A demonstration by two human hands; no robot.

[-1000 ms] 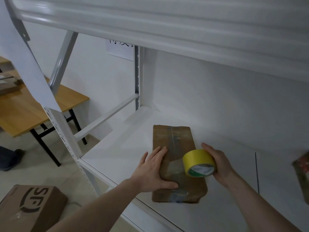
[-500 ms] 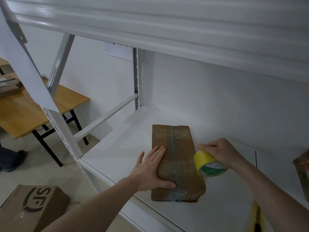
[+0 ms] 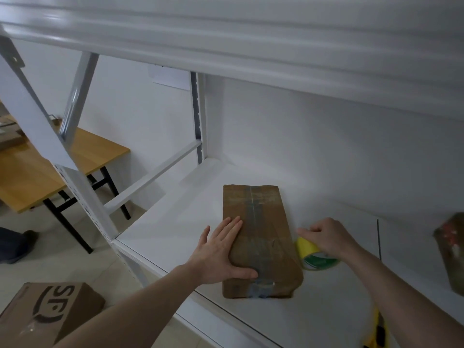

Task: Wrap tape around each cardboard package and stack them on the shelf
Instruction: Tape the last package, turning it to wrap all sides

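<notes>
a flat, rectangular brown cardboard package (image 3: 261,242) lies on the white metal shelf (image 3: 175,222), long axis running away from the viewer, near end close to the shelf's front edge. strips of clear tape cross its top lengthwise and wrap its near end.

left hand (image 3: 221,254): flat, fingers straight and spread, palm down on the left edge of the package. the fingers lie over the top face and the thumb reaches across the near part. it presses and does not grip.

right hand (image 3: 326,237): fingers curled over a roll of yellow tape (image 3: 311,254) with a green and white inner core. the roll rests on the shelf just beside the right edge of the package, tilted, open face toward the viewer. whether the roll touches the package cannot be told.

at the right border of the shelf, a second brown package (image 3: 452,252) with red marks, only partly in frame, well apart from the first.

a yellow and black object (image 3: 378,330) shows at the bottom edge beneath the right forearm; its kind cannot be told.

left of the shelf: a wooden-topped surface with black legs (image 3: 50,177), and on the floor a brown cardboard box with black printed letters (image 3: 47,312).
</notes>
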